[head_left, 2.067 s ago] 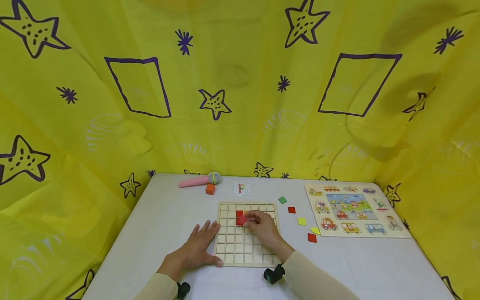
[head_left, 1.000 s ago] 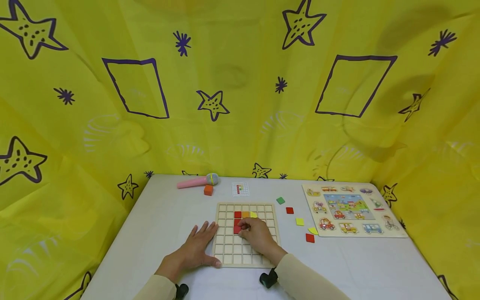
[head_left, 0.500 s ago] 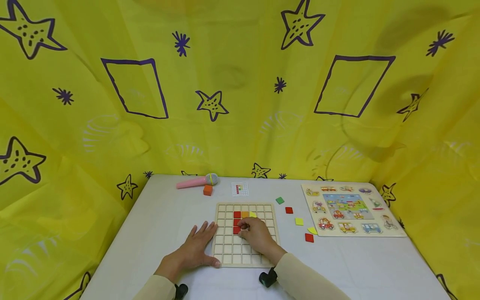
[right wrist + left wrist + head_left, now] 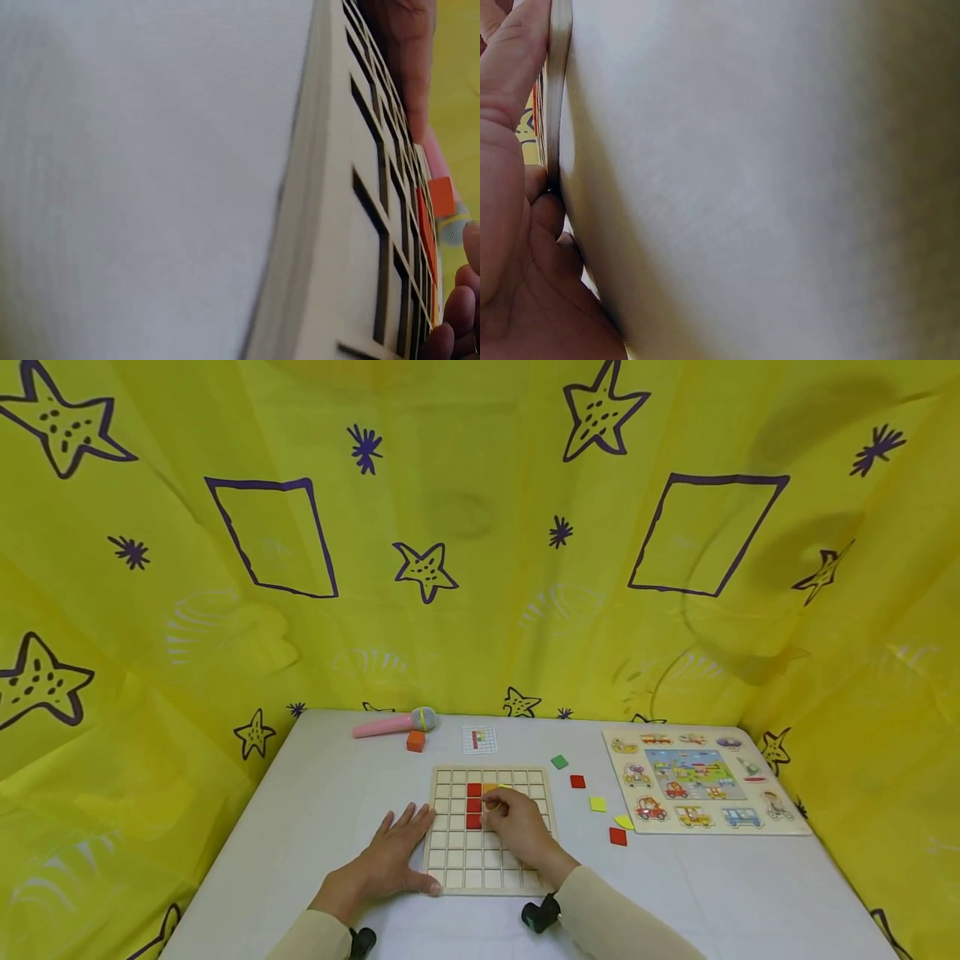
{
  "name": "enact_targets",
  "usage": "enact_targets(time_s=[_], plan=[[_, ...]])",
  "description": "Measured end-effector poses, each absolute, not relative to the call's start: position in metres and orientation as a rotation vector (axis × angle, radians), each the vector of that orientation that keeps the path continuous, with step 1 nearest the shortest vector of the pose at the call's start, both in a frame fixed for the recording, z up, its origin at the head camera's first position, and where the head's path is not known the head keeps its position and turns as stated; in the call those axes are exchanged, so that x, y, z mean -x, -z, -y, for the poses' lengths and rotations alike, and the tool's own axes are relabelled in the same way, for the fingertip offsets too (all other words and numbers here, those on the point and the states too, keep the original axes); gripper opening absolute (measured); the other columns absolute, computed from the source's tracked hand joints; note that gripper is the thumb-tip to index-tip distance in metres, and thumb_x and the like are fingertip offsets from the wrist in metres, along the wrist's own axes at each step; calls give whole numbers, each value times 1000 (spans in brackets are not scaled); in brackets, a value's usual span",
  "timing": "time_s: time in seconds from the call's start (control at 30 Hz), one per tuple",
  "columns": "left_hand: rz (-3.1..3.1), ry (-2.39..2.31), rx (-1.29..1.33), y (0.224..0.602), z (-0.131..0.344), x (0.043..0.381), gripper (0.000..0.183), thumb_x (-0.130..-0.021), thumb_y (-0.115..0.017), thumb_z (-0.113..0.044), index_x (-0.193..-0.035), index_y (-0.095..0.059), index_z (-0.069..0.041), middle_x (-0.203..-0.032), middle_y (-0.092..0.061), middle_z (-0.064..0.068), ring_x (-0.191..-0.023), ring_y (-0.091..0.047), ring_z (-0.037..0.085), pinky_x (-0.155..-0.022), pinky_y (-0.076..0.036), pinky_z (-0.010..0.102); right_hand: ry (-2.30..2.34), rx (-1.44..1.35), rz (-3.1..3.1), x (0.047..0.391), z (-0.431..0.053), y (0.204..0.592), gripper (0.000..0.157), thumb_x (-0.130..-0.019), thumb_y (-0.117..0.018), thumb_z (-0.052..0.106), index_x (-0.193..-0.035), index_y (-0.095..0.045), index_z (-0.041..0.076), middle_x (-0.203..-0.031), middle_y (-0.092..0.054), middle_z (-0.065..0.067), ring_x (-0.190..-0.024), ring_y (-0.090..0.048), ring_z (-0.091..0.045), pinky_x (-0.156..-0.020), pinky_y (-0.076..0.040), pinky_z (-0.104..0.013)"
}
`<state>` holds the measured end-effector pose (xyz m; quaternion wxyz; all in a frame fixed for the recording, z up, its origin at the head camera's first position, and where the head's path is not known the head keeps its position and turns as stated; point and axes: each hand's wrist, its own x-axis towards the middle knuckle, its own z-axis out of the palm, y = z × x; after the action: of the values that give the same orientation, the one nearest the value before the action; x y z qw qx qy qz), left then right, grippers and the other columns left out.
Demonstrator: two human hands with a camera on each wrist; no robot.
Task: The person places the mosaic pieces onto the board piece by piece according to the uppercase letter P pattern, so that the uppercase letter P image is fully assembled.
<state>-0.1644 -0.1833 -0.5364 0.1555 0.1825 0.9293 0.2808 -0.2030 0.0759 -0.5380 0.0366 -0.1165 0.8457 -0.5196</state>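
A wooden grid board [image 4: 455, 858] lies on the table. Red tiles [image 4: 473, 821] form a column in its squares, with an orange tile [image 4: 489, 788] beside the top one and a yellow tile [image 4: 506, 787] partly hidden by my right hand. My right hand [image 4: 519, 822] hovers over the board just right of the red column, fingers loosely bent, thumb and index finger apart; I see nothing held. In the right wrist view its fingertips [image 4: 459, 304] are near the board's surface. My left hand [image 4: 396, 853] rests spread at the board's left edge, thumb touching the lower left corner.
Loose tiles lie right of the board: a green tile [image 4: 559, 762], red tiles [image 4: 577, 782] and yellow tiles [image 4: 597, 804]. Behind it are a pattern card [image 4: 479, 740], an orange cube [image 4: 416, 742] and a pink toy microphone [image 4: 386, 725]. A picture puzzle [image 4: 697, 818] lies at the right.
My right hand carried a red tile toward me over the board; that tile now lies lowest in the red column. The hand has since lifted slightly away. My left hand stays put.
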Motion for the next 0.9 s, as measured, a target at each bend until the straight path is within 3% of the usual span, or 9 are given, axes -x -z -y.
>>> enact_targets(time_s=[0.27,0.53,0.9], plan=[[-2659,-808,-517,536,183,164,122,-73,-92,-52,-166,-29,-3,-174,-27,16,-164,-12,40,-132,-2,64,1616,318,-2592,203,-92,528,27,-97,-75,8,-124,-72,7,-118,-71,-7,-99,-57,-19,-78,-50,-23],[-2655,-805,-513,534,182,163,122,-74,-92,-53,-166,-29,-4,-174,-27,15,-164,-12,39,-132,-2,63,1601,180,-2644,193,-129,520,32,-98,-75,10,-129,-72,14,-122,-71,-2,-106,-56,-19,-85,-50,-27],[-2662,-808,-524,534,183,163,121,-74,-92,-53,-166,-29,-3,-174,-26,15,-164,-12,40,-132,-3,63,1468,25,-2769,170,-206,521,35,-97,-74,8,-132,-71,12,-128,-72,-6,-113,-58,-22,-83,-51,-25]])
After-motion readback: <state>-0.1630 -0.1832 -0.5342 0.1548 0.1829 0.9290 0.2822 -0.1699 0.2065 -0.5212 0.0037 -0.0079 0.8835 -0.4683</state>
